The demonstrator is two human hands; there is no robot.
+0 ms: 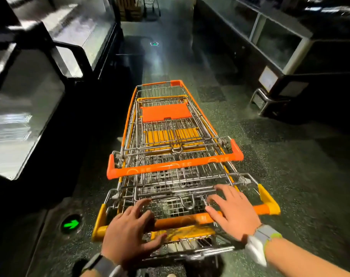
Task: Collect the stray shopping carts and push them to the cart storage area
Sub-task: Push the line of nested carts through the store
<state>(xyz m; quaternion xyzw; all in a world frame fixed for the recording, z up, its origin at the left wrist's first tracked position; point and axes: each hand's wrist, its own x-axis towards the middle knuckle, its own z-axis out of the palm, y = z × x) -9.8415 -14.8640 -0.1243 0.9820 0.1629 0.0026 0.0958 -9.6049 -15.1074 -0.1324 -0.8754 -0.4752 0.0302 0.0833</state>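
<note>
Both hands lay on the orange handle of the nearest cart: the left hand and the right hand rested flat, fingers spread wide, each grip open rather than wrapped around the bar. Just beyond the fingertips, a second cart sat nested into the first, possibly with a third inside it. Beside the left grip, a green arrow glowed on the floor.

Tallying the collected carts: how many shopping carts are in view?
3: the rear cart under both hands, the front cart nested ahead, and a distant cart up the aisle. More may be hidden.
</note>
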